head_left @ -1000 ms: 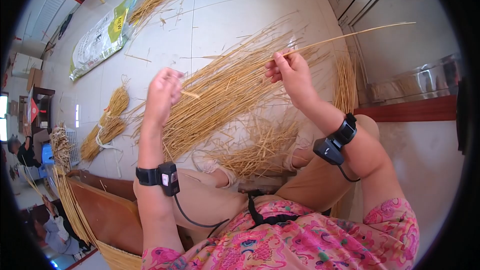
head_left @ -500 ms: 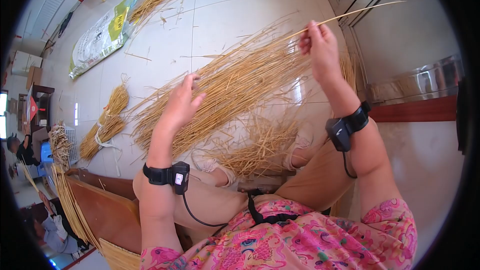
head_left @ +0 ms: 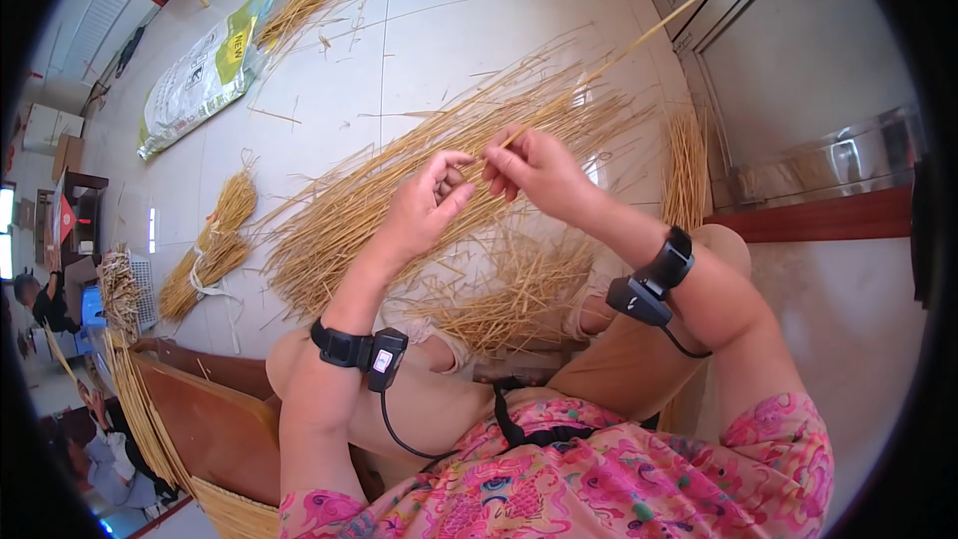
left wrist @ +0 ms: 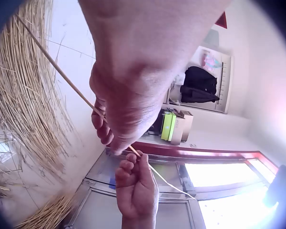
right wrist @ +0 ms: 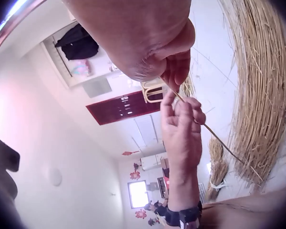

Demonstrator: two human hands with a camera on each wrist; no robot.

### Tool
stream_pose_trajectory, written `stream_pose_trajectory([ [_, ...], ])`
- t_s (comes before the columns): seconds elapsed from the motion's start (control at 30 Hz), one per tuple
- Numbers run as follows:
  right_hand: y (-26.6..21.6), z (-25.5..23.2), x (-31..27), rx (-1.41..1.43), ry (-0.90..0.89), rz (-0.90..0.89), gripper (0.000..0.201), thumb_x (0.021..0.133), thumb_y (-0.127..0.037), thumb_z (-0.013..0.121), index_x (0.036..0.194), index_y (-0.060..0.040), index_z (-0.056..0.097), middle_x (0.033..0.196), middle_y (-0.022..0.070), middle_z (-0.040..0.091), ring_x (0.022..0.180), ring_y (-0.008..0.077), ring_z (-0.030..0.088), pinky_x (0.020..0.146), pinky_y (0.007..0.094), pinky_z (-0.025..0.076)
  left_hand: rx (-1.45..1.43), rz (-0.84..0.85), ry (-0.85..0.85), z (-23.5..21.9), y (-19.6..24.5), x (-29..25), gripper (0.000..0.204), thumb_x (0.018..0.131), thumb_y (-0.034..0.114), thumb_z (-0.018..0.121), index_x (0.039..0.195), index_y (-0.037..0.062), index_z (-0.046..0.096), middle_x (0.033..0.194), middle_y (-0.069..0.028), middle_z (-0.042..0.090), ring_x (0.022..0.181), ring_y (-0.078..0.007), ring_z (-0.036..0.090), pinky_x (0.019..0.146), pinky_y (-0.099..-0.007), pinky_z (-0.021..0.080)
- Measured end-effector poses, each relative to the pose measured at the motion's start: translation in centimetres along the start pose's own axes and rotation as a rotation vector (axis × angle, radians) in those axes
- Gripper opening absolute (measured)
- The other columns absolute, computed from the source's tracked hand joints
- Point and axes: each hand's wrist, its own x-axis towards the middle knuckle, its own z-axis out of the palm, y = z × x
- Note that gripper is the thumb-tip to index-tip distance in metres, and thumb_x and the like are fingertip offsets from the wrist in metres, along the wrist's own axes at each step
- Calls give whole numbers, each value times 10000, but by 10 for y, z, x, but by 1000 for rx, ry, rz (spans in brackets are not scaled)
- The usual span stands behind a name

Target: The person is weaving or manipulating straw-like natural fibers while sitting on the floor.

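Close together over the straw pile, my left hand (head_left: 424,202) and right hand (head_left: 544,175) are on one long straw stalk (head_left: 689,8). My right thumb and fingers pinch it, and its thin end reaches toward the upper right. Through the curled fingers of my left hand (right wrist: 182,133), the stalk (right wrist: 219,139) runs on in the right wrist view. The left wrist view shows the right hand (left wrist: 137,191) gripping it just beyond the left fingertips. Beneath both hands lies a wide layer of loose straw (head_left: 349,245).
Short broken straw (head_left: 519,299) lies between my feet. A tied straw bundle (head_left: 215,240) and a printed sack (head_left: 205,80) are on the left, with a wooden box (head_left: 215,409) beside my knee. More straw (head_left: 687,170) stands near the metal door (head_left: 813,70) on the right.
My left hand let go of a short straw piece, spread open over the pile, then moved right to the stalk. The right hand went up and right, then came back down beside it.
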Motion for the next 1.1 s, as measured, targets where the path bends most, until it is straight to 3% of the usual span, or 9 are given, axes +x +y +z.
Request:
stream_pose_trajectory([
  [0.17,-14,-35,9,17,244,-34,216,953,-206,458,936,4,511,795,68,585,651,113,573,574,232,476,-60,-59,30,-1,-13,-5,221,874,74,547,1071,8,472,749,-17,553,637,-57,473,578,-204,404],
  [0.27,-8,-35,9,120,251,-16,211,946,-183,457,914,14,527,780,79,597,641,121,583,554,244,485,-193,-170,44,2,-16,-4,166,869,81,559,1008,1,512,753,-31,596,614,-59,494,552,-205,414],
  [0.33,-2,-27,6,164,216,19,191,938,-178,481,922,7,527,786,72,593,653,123,584,572,244,484,-203,-209,62,1,-7,-4,130,875,81,556,971,-6,538,766,-37,616,611,-50,500,545,-197,421],
  [0.43,7,-11,2,143,120,88,163,930,-169,504,912,-9,530,807,63,596,684,115,587,597,237,484,-237,-128,88,5,-6,-2,122,886,97,551,927,-15,575,765,-41,627,619,-46,516,546,-194,437],
  [0.53,17,-2,-1,161,44,95,168,930,-171,503,917,-7,535,813,65,601,695,114,588,609,237,488,-289,-139,65,8,-7,-1,174,888,111,551,989,-26,592,781,-32,624,654,-46,533,590,-192,454],
  [0.63,12,-6,0,124,49,101,179,933,-177,499,951,-2,530,839,64,602,722,110,589,627,238,490,-376,-261,31,7,-3,-1,233,906,145,533,1067,-12,591,816,-23,626,658,-44,509,603,-183,425],
  [0.73,5,-11,-1,118,64,103,187,933,-182,500,965,0,526,863,67,598,742,107,588,635,239,489,-363,-341,-90,-5,-10,-1,239,908,155,533,1057,-16,606,787,-8,607,669,-42,501,614,-184,416],
  [0.83,-1,-17,0,70,57,102,190,930,-183,505,972,1,523,876,68,593,757,109,589,642,238,488,-341,-373,-106,-7,-10,-2,226,907,161,538,1023,-14,622,755,3,586,658,-40,489,605,-182,406],
  [1.1,8,-14,1,103,28,94,148,927,-155,504,979,-17,519,884,68,593,769,122,595,663,240,494,-396,-318,62,3,-6,0,174,905,137,536,971,-6,609,819,-52,644,694,-77,568,635,-207,452],
])
